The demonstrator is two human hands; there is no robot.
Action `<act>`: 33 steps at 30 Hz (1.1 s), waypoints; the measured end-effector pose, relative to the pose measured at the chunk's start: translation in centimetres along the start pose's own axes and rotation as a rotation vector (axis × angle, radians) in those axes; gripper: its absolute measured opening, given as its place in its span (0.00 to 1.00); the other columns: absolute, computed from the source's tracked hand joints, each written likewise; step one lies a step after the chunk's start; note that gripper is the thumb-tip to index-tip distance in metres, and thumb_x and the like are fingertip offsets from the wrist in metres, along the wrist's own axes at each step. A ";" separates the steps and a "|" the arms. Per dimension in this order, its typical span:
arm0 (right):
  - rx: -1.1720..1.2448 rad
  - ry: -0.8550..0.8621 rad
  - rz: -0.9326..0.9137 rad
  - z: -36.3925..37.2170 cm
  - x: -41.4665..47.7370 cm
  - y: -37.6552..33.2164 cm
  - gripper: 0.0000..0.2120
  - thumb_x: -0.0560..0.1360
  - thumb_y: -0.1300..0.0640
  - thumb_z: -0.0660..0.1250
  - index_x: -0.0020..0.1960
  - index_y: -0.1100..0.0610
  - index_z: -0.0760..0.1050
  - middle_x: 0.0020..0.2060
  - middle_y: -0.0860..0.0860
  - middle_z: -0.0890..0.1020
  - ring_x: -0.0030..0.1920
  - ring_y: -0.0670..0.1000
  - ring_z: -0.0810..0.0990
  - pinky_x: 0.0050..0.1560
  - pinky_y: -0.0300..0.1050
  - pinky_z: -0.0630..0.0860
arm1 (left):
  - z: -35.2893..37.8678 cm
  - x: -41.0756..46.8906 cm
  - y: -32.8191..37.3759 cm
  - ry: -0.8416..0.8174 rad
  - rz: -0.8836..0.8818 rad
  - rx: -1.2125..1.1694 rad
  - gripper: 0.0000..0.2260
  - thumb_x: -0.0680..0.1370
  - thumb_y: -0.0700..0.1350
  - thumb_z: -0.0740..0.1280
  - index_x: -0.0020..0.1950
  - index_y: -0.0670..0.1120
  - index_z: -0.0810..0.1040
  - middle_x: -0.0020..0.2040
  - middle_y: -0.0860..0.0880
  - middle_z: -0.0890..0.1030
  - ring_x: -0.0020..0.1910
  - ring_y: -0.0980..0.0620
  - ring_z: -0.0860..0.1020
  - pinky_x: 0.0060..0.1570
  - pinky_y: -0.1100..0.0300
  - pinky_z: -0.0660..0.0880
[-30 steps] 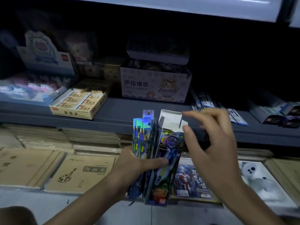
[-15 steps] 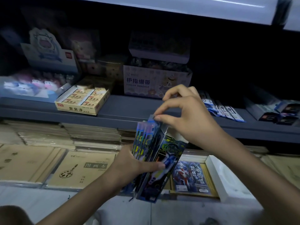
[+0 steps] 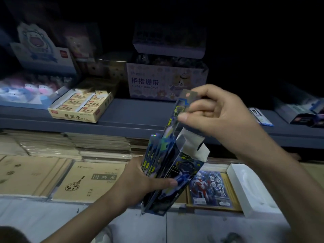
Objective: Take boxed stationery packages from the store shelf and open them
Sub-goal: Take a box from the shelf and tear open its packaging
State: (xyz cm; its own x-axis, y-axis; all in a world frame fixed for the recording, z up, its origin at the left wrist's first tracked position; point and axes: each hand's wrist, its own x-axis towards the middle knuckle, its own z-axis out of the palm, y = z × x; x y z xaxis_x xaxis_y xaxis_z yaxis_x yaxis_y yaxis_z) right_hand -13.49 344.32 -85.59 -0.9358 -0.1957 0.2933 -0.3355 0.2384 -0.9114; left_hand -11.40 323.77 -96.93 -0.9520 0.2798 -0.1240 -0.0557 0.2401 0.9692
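Head view: box (image 3: 182, 174) open at its top flap (image 3: 191, 142), left hand (image 3: 145, 181) grip wrapped round it and loose packets (image 3: 152, 151), right hand (image 3: 222, 118) grip pinching one slim packet (image 3: 175, 116), apparently half out; emptying incomplete.

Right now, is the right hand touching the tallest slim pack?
Touching. The head view shows the right hand's thumb and fingers pinching the slim pack near its top; the left hand grips the open box.

Box (image 3: 177, 176) print blurred, shelf goods (image 3: 301, 111) indistinct
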 end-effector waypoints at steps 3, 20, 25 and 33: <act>-0.062 0.012 0.028 -0.1 0.0 1.1 0.08 0.72 0.60 0.79 0.44 0.60 0.80 0.34 0.52 0.83 0.35 0.48 0.76 0.38 0.39 0.75 | 0.6 0.2 -0.2 0.005 0.021 0.023 0.16 0.66 0.40 0.83 0.52 0.46 0.87 0.47 0.53 0.89 0.49 0.55 0.87 0.49 0.65 0.81; 0.165 0.678 -0.121 -5.5 -5.3 -0.9 0.09 0.76 0.64 0.74 0.40 0.57 0.78 0.29 0.49 0.80 0.29 0.50 0.79 0.33 0.40 0.78 | 2.5 0.6 -1.0 0.281 0.068 0.041 0.12 0.65 0.43 0.84 0.45 0.49 0.86 0.40 0.57 0.88 0.39 0.60 0.86 0.36 0.69 0.78; 0.155 0.706 -0.035 -3.8 -5.6 0.3 0.09 0.75 0.67 0.74 0.41 0.68 0.74 0.26 0.53 0.80 0.26 0.50 0.81 0.31 0.42 0.81 | 2.6 0.6 -1.1 0.307 0.088 0.085 0.12 0.64 0.44 0.85 0.43 0.50 0.85 0.39 0.57 0.87 0.39 0.60 0.85 0.36 0.66 0.79; 0.073 0.755 0.053 -2.6 -5.3 1.4 0.13 0.75 0.67 0.74 0.39 0.59 0.72 0.25 0.52 0.80 0.27 0.52 0.83 0.36 0.56 0.85 | 2.6 0.5 -0.9 0.350 0.166 0.211 0.19 0.65 0.48 0.84 0.46 0.64 0.80 0.40 0.72 0.83 0.43 0.71 0.82 0.39 0.76 0.76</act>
State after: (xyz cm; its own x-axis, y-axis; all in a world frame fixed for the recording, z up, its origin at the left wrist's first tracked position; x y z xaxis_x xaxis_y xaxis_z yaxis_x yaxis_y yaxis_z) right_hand -9.29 348.19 -87.67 -0.7794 0.5244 0.3430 -0.3050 0.1607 -0.9387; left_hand -11.02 326.16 -98.39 -0.9895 0.0076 0.1441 0.1343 0.4130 0.9008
